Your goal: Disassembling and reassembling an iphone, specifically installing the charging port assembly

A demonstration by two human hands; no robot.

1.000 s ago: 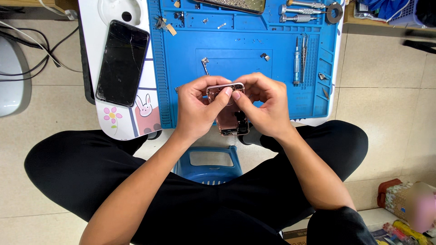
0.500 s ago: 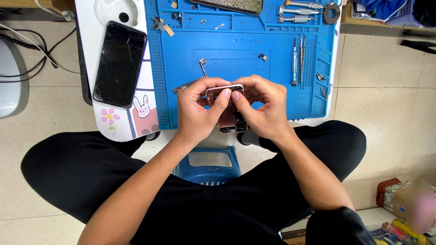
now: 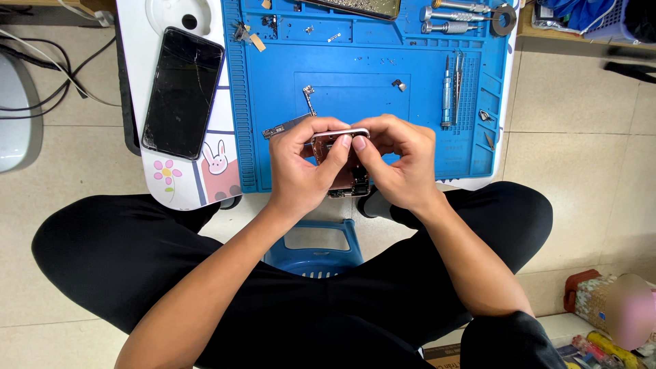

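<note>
The left hand (image 3: 301, 171) and right hand (image 3: 400, 167) both grip the opened phone body (image 3: 342, 167), which sits between their 2 thumbs above the blue mat (image 3: 369, 82).

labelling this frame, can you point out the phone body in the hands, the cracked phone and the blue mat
phone body (image 3: 348, 179), head view, lower part visible between the hands
cracked phone (image 3: 183, 92), head view, middle of its dark screen
blue mat (image 3: 355, 89), head view, bare central panel

The opened phone housing (image 3: 339, 164), rose-gold with a rounded metal edge and dark circuitry exposed at its lower end, is held upright just above the near edge of the blue repair mat (image 3: 410, 109), partly hidden by fingers
</note>
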